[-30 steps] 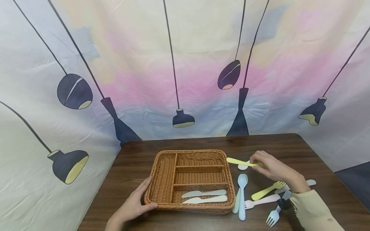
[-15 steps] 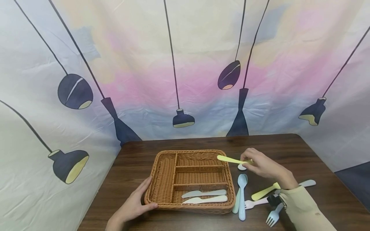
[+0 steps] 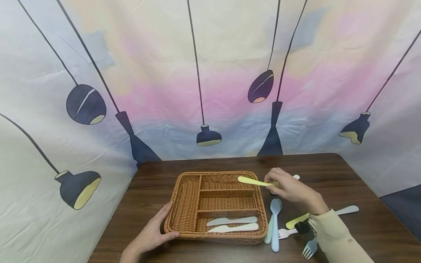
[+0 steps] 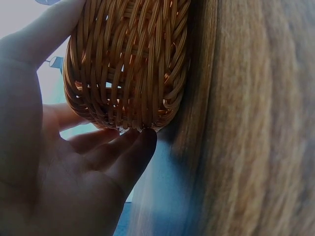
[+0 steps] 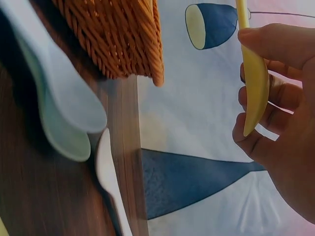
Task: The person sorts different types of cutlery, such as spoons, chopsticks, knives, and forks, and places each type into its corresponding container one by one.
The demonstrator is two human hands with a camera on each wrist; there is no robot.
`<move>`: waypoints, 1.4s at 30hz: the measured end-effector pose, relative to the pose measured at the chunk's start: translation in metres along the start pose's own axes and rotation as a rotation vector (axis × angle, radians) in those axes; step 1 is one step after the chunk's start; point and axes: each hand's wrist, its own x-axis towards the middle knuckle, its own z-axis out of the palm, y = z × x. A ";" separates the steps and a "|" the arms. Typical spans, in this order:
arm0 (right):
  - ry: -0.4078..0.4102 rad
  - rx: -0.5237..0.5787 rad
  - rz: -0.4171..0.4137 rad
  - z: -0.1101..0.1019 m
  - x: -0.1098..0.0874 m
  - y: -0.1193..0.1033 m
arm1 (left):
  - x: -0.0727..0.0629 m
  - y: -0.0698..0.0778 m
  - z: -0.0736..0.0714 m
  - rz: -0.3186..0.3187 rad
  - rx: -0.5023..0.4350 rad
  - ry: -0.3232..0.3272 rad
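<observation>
A brown wicker basket [image 3: 198,197] with several compartments stands on the table. Two pale knives [image 3: 232,220] lie in its front compartment. At the basket's front left corner, my left hand [image 3: 149,232] holds it, thumb at the front and fingers along the side; the left wrist view shows the fingers [image 4: 142,152] against the weave. My right hand [image 3: 289,186] pinches a yellow spoon [image 5: 256,83], seen edge-on in the right wrist view. Its handle reaches left over the basket's back right compartment. Partly behind the right hand lies a white spoon [image 5: 106,167] on the table.
Right of the basket, a light-blue spoon [image 3: 275,223] lies across a green spoon [image 3: 269,232]. A yellow fork [image 3: 296,221], a pink fork [image 3: 285,233] and a light-blue fork [image 3: 310,248] are partly under the right sleeve [image 3: 335,233]. A patterned cloth [image 3: 230,91] hangs behind the table.
My right hand has moved left with the yellow spoon, bringing the handle from the basket's right rim to over its back compartment. The left hand and basket have stayed in place.
</observation>
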 end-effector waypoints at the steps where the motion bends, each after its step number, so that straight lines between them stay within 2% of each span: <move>1: -0.004 0.000 0.006 0.001 0.001 -0.002 | 0.000 0.000 0.000 0.000 0.000 0.000; 5: -0.010 0.010 0.001 0.004 0.008 -0.007 | 0.000 0.000 0.000 0.001 0.000 0.000; 12: -0.003 0.029 -0.083 0.010 0.017 -0.012 | 0.000 0.000 0.000 -0.006 -0.002 0.002; 29: -0.010 0.006 -0.106 0.018 0.026 -0.021 | 0.000 0.000 0.000 -0.008 0.007 0.003; 42: -0.049 0.007 -0.119 0.028 0.029 -0.027 | 0.001 -0.001 0.000 -0.005 -0.013 -0.002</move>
